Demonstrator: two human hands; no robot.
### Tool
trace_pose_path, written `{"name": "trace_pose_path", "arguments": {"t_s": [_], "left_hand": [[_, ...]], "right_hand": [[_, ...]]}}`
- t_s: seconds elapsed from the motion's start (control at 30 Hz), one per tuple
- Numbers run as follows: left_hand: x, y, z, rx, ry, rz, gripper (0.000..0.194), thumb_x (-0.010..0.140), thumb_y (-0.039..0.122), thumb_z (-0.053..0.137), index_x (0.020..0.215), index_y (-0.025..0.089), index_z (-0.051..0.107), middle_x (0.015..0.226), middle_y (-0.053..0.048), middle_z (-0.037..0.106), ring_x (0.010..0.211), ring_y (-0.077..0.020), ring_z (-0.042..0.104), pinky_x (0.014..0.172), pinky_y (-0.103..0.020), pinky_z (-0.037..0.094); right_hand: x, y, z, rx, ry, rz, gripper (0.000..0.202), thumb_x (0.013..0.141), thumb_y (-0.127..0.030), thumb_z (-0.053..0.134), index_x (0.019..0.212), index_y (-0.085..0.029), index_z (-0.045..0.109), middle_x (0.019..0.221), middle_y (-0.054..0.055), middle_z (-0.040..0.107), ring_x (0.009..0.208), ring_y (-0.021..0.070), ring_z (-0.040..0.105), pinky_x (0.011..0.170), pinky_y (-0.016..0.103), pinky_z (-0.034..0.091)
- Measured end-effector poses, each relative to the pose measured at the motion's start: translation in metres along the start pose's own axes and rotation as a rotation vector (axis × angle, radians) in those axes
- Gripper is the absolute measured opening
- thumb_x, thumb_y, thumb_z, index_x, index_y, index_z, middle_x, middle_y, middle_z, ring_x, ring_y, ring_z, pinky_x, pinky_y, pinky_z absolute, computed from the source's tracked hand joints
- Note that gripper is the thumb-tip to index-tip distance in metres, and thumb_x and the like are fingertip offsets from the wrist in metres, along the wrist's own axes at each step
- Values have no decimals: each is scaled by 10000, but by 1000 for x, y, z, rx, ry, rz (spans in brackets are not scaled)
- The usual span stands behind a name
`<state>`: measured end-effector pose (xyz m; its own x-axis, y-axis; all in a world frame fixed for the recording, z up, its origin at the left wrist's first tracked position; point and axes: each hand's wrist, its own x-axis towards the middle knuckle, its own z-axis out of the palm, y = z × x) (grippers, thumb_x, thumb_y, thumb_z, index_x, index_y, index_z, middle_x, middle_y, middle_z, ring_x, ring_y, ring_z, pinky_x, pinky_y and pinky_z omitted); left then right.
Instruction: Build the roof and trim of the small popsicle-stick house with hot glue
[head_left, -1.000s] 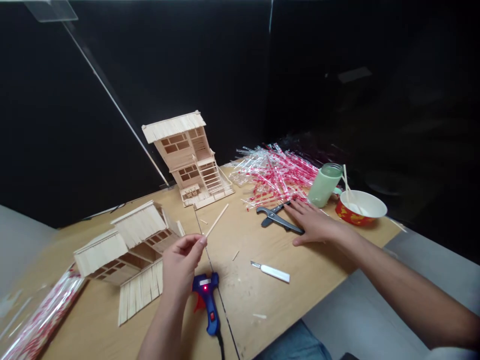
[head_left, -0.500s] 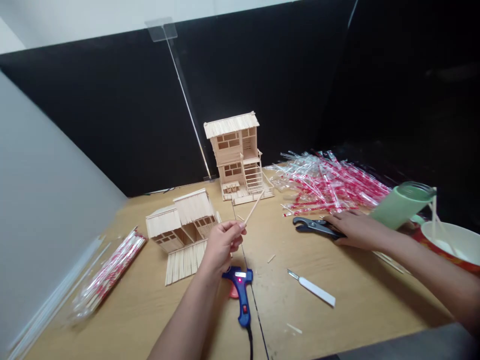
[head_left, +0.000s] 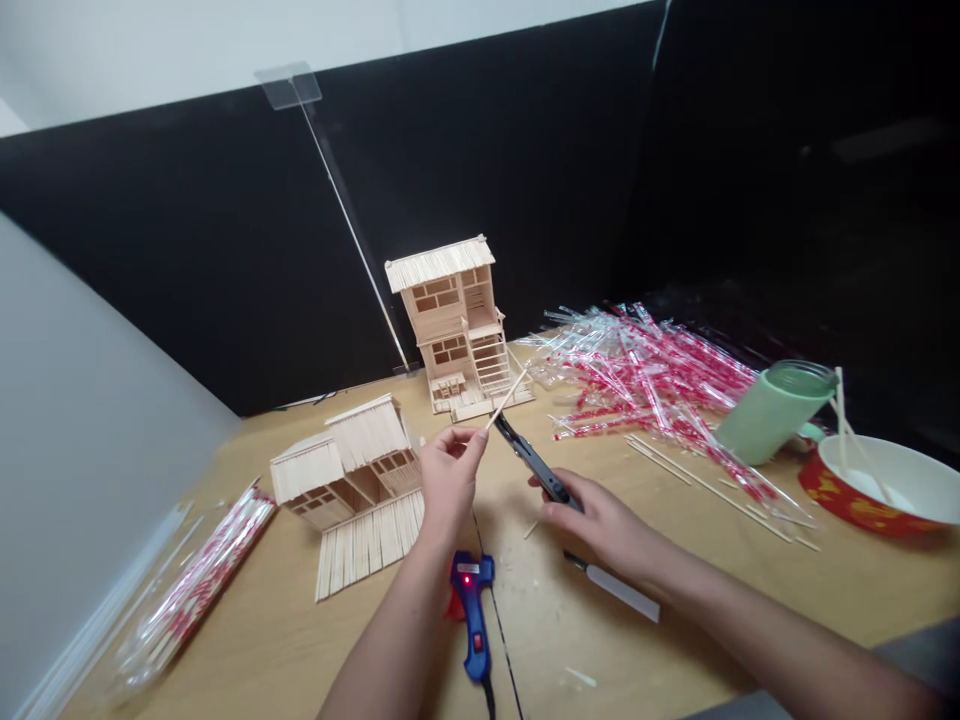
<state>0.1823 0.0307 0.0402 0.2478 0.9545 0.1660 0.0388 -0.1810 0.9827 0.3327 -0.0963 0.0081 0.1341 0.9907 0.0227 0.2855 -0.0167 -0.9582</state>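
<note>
My left hand [head_left: 452, 480] pinches a thin wooden stick [head_left: 511, 392], which slants up and right from the fingertips. Wrapped round the handles of dark grey cutting pliers [head_left: 536, 465] is my right hand [head_left: 592, 520]. The jaws of the pliers are close to the stick, just right of my left fingertips; whether they touch it I cannot tell. Below my left hand lies a blue glue gun [head_left: 472, 610] with a red light lit. A white-handled craft knife [head_left: 619, 590] lies under my right forearm.
Behind stands a two-storey stick house [head_left: 450, 320]; a lower stick house [head_left: 349, 460] is left. Crumpled red-and-clear wrappers [head_left: 652, 360], a green jar [head_left: 776, 410] and a red bowl [head_left: 855, 500] are right. Wrapped sticks [head_left: 199, 580] lie far left, loose sticks [head_left: 705, 485] right.
My right hand has brought the pliers from beside the wrappers leftward, up to the stick. My left hand still pinches the stick. The whole view has shifted slightly.
</note>
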Motion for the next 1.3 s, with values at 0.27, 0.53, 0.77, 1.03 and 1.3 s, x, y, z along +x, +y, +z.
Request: {"name": "trace_pose_path", "arguments": {"t_s": [0.27,0.53,0.77,1.03,1.3], "left_hand": [[-5,9,-5,475,-9,299,169,826,298,636,720,175,683,609,13,609,550,-109,516,560,-223,376],[-4,14,-5,589,-21,312,160,827,264,610,693,182,643,659,4,650,591,-126,572,600,-236,394],[-2,18,5,656,-18,304,155,829,270,592,707,191,645,671,-9,650,608,-143,571,594,-245,375],[3,17,15,605,-42,302,151,832,245,577,705,186,634,707,-17,661,616,-140,580,591,-239,376],[-1,20,28,600,-60,252,119,831,234,595,771,197,691,787,-50,720,713,-179,646,641,-268,461]], "right_hand": [[11,-8,1,-74,-49,-17,367,892,-470,548,1066,-153,610,886,41,628,823,206,573,749,322,430],[7,-17,1,-226,1,-37,332,902,-466,527,981,-154,608,818,34,633,764,203,578,700,312,398],[9,-21,1,-292,16,-50,306,925,-463,483,883,-174,572,762,25,616,718,199,573,670,307,379],[9,-17,-2,-334,56,-43,316,929,-486,461,847,-190,535,730,18,604,695,201,570,648,301,375],[11,3,-10,-375,112,-44,394,871,-573,446,744,-212,538,607,27,614,591,220,573,581,315,404]]}}
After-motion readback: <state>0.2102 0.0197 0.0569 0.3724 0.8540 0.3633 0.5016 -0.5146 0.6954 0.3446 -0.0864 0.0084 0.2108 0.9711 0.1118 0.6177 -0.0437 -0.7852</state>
